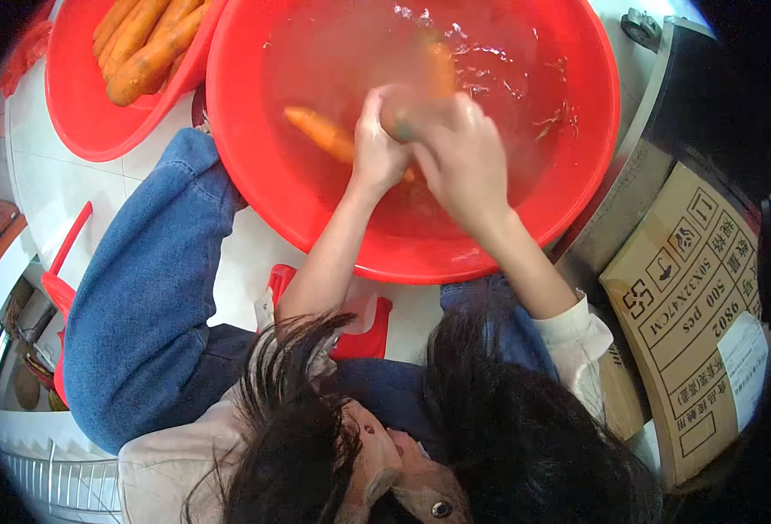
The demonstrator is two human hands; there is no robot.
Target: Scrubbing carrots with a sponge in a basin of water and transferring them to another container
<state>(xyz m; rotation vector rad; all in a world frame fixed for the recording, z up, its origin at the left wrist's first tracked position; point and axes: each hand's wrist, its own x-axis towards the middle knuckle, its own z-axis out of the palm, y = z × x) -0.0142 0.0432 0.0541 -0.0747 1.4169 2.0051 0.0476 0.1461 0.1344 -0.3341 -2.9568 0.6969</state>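
Over murky water in a large red plastic basin (248, 150), both my hands are close together. My left hand (382, 141) is curled around a brownish, blurred object (400, 121), perhaps a root vegetable; motion blur hides its exact kind. My right hand (470, 154) bends over the same object from the right, its fingers blurred, so its hold on it is unclear. A carrot (320, 133) floats left of my left hand, its thick part dipping under the water. Another orange carrot (442, 65), blurred, shows just beyond my hands.
A smaller red basin (84, 124) with several carrots (150, 56) stands at the upper left, against the big one. At the right are a printed cardboard box (680, 314) and a dark, curved-looking object with a caster (641, 29). Part of a red stool (376, 334) shows beneath me.
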